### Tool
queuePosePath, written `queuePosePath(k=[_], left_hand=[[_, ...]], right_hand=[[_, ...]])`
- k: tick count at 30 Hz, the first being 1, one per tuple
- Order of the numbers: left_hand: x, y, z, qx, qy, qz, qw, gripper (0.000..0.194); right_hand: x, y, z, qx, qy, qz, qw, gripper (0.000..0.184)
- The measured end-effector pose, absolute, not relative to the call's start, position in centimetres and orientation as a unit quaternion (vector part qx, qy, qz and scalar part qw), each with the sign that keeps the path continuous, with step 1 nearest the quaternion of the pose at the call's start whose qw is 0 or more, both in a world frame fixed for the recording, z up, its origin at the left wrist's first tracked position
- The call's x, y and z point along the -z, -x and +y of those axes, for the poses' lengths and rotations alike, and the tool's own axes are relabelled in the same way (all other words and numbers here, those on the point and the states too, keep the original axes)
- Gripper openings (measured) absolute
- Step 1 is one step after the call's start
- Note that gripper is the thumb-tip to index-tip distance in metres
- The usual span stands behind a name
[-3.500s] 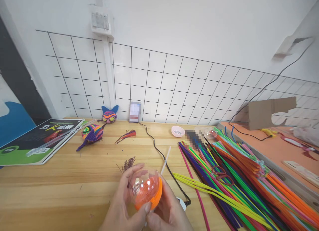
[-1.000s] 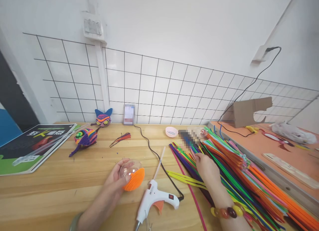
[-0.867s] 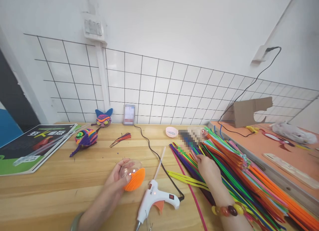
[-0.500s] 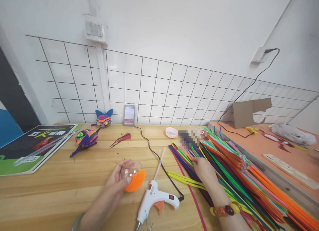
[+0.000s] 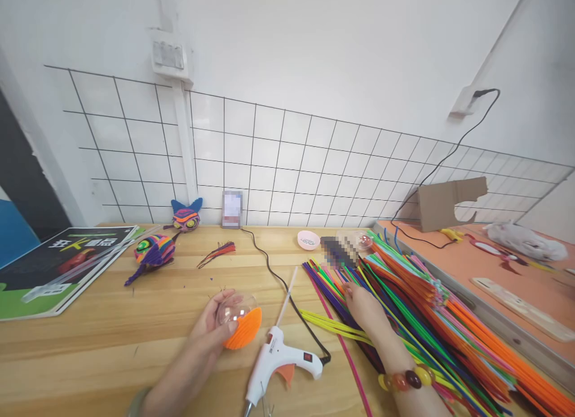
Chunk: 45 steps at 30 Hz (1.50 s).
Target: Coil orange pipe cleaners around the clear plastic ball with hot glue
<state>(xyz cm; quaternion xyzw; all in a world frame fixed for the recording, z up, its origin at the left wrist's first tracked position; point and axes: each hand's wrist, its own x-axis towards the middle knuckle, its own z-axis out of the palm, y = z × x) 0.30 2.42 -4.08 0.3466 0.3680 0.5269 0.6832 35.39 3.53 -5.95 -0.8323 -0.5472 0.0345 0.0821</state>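
Note:
My left hand (image 5: 213, 324) holds a clear plastic ball (image 5: 231, 308), the thumb pressing at the edge of the orange pipe-cleaner strips (image 5: 245, 330) that cover its lower right side. Among the ends of a spread of many-coloured pipe cleaners (image 5: 404, 309), my right hand (image 5: 362, 306) is closed, fingertips pinched on pipe cleaners there; how many it grips is hidden. Between the two hands lies a white hot glue gun (image 5: 269, 363) with a glue stick (image 5: 287, 297) standing out of its back and its nozzle towards me.
Two striped craft figures (image 5: 155, 252) sit at the left, near a magazine (image 5: 67, 267). A pink bowl (image 5: 308, 241), a phone-like device (image 5: 232, 209) and loose thin strands (image 5: 218, 253) are farther back. The gun's black cable (image 5: 269, 261) crosses the table. Cardboard (image 5: 449, 204) stands at right.
My right hand has shifted very slightly left among the pipe cleaners. The left hand and the ball stay almost where they were; the view has tilted a little.

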Motion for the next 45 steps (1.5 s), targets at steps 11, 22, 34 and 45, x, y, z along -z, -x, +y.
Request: queuePosePath(k=[11, 22, 34, 45], left_hand=[[4.1, -0.4, 2.3, -0.535, -0.337, 0.361, 0.685, 0.058], [4.0, -0.1, 2.2, -0.505, -0.317, 0.332, 0.731, 0.051], [4.5, -1.0, 1.3, -0.532, -0.416, 0.337, 0.656, 0.062], [4.0, -0.8, 0.8, -0.489, -0.507, 0.281, 0.652, 0.056]], right_hand=[[4.1, -33.9, 2.7, 0.085, 0.745, -0.602, 0.274, 0.022], [1.8, -27.9, -0.5, 0.18, 0.465, -0.731, 0.466, 0.035], [-1.1, -23.1, -3.8, 0.187, 0.34, -0.825, 0.41, 0.041], [-0.5, -23.0, -2.7, 0.147, 0.364, -0.843, 0.367, 0.038]])
